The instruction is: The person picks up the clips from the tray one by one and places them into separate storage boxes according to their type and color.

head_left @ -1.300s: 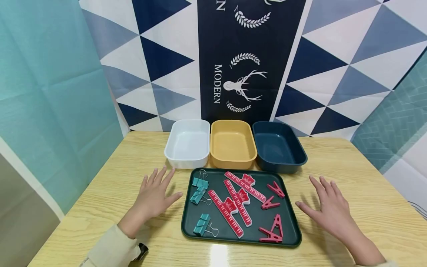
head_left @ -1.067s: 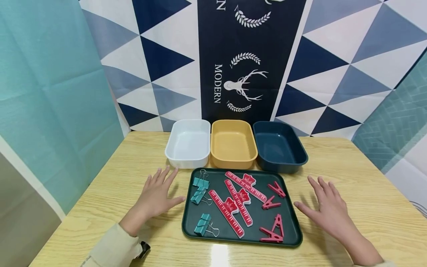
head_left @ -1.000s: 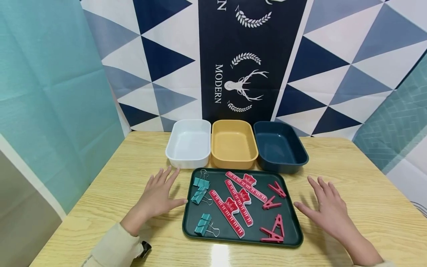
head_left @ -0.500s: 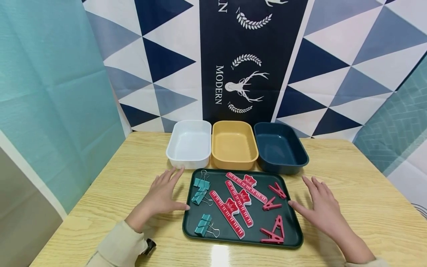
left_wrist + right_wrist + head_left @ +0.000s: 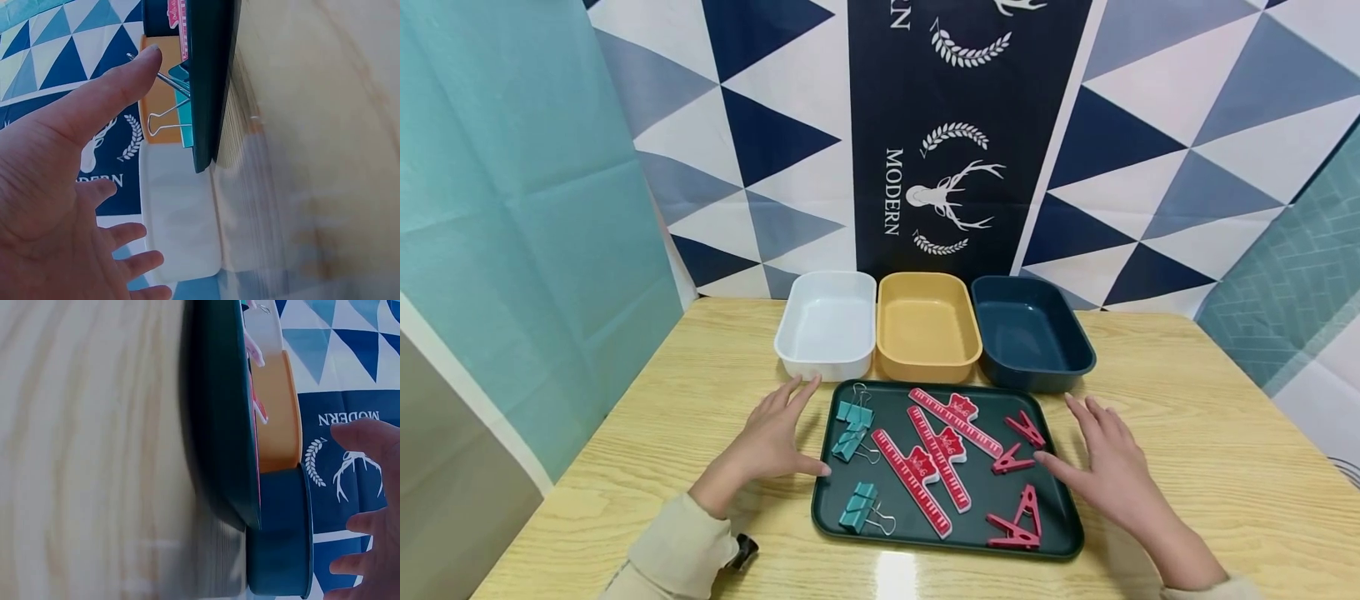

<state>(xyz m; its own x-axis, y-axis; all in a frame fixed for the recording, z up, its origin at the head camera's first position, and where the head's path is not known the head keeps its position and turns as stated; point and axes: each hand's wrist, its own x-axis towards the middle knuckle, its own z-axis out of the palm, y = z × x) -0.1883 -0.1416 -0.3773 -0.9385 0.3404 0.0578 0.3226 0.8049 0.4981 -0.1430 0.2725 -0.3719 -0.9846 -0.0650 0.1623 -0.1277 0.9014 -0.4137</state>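
A dark green tray (image 5: 981,479) carries three teal binder clips (image 5: 857,507), three red ruler-shaped clips (image 5: 913,483) with piano-key print, and several small red pegs (image 5: 1015,529). My left hand (image 5: 771,442) hovers at the tray's left edge, fingers spread and thumb reaching over the rim near the binder clips. In the left wrist view the thumb overlaps a wire handle of a binder clip (image 5: 184,115). At the other side my right hand (image 5: 1108,462) is held with spread fingers, its thumb over the rim near the pegs. Neither hand holds anything.
Behind the tray stand a white bin (image 5: 826,325), a yellow bin (image 5: 927,325) and a dark blue bin (image 5: 1032,325), side by side. All rest on a wooden table (image 5: 647,433) before a patterned cloth (image 5: 805,167).
Both hands have moved inward, the left to the right and the right to the left, so their thumbs now overlap the tray's edges. The clips and bins have stayed put.
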